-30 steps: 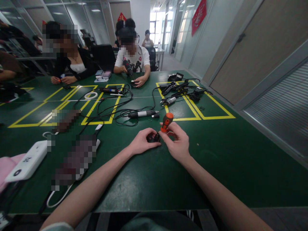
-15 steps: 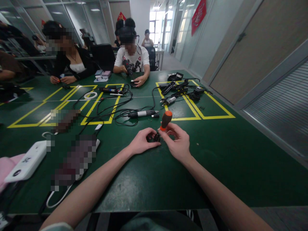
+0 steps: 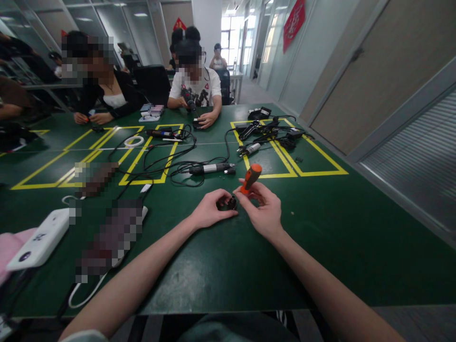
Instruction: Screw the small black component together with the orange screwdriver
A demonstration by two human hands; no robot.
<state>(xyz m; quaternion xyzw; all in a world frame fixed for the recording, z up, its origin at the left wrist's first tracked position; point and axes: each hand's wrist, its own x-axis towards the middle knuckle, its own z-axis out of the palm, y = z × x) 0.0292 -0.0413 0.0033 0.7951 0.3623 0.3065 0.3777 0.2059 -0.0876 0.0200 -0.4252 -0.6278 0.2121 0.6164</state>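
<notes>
My left hand [image 3: 213,208] curls around a small dark part [image 3: 232,203] low over the green table [image 3: 199,266]; what kind of part it is cannot be made out. Close beside it, my right hand [image 3: 264,209] grips a screwdriver [image 3: 252,176] with an orange and dark grey handle. The handle leans up and to the right. Its shaft is mostly hidden by my fingers, and I cannot tell whether the tip touches the part.
Beyond my hands lie a grey and black pen-shaped tool [image 3: 210,168] and a tangle of black cables [image 3: 274,130]. A white power strip [image 3: 44,237] is at left. Across the table a person [image 3: 195,90] holds a power tool. Yellow tape [image 3: 322,173] marks rectangles.
The screwdriver handle has tilted further to the right in my right hand. My left hand and the dark part have hardly moved.
</notes>
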